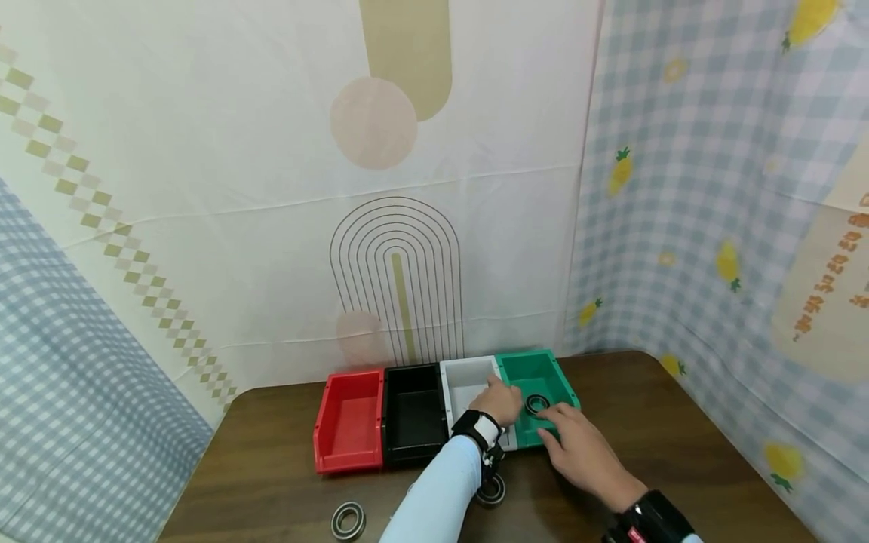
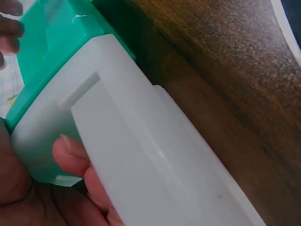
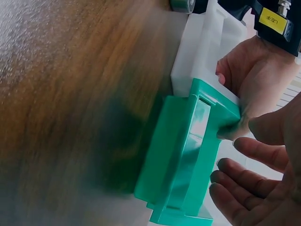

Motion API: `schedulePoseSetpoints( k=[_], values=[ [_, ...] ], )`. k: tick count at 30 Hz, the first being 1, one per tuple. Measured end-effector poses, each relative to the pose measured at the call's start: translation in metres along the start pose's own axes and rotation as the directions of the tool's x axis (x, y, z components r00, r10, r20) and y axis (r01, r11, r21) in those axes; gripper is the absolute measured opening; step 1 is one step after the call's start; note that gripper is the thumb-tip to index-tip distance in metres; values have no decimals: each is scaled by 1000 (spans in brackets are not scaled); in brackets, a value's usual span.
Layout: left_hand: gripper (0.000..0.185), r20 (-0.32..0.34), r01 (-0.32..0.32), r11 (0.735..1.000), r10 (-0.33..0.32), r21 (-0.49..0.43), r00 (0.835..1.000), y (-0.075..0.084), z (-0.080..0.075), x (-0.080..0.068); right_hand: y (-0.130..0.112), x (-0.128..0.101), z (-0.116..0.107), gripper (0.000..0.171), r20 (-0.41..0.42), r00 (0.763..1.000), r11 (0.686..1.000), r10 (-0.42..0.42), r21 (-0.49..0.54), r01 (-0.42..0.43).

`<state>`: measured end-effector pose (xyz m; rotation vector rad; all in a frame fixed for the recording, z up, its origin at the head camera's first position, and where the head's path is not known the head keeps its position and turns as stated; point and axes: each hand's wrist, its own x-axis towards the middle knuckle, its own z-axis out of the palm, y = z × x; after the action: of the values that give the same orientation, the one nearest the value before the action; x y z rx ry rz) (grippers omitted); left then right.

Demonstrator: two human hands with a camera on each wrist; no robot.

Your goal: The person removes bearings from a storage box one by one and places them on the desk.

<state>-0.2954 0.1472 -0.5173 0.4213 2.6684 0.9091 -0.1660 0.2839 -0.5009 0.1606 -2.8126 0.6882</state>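
Observation:
My left hand (image 1: 498, 402) reaches over the shared wall of the white bin (image 1: 468, 367) and the green bin (image 1: 570, 385). In the left wrist view, bent fingers (image 2: 70, 155) show inside the white bin; whether they grip anything is hidden. A bearing (image 1: 529, 406) lies in the green bin, just right of that hand. My right hand (image 1: 584, 452) hovers at the green bin's front right, fingertips close to this bearing. Its fingers (image 3: 249, 181) are loosely extended and spread, with nothing visible between them.
Left of the white bin stand a black bin (image 1: 416, 452) and a red bin (image 1: 349, 461). On the wooden table (image 1: 271, 452), one bearing (image 1: 336, 523) lies in front of the red bin; another bearing (image 1: 501, 490) is partly behind the left wrist. Patterned cloth (image 1: 237, 286) hangs behind.

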Motion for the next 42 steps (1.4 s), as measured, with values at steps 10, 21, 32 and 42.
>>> schedulePoseSetpoints(
  k=[10, 21, 32, 42],
  values=[
    [65, -5, -9, 1000, 9, -6, 1000, -2, 1, 2, -1, 15, 10, 39, 40, 999, 996, 17, -94, -14],
    [64, 9, 6, 1000, -6, -16, 1000, -2, 4, -2, 5, 31, 27, 41, 62, 997, 989, 34, -145, -25],
    [64, 14, -2, 999, 2, -32, 1000, -3, 4, 2, 14, 53, 43, 48, 39, 990, 990, 137, -52, -134],
    [64, -2, 0, 997, -1, -79, 1000, -1, 0, -4, 17, 67, 45, 49, 134, 968, 977, 212, -43, -208]
  ],
)
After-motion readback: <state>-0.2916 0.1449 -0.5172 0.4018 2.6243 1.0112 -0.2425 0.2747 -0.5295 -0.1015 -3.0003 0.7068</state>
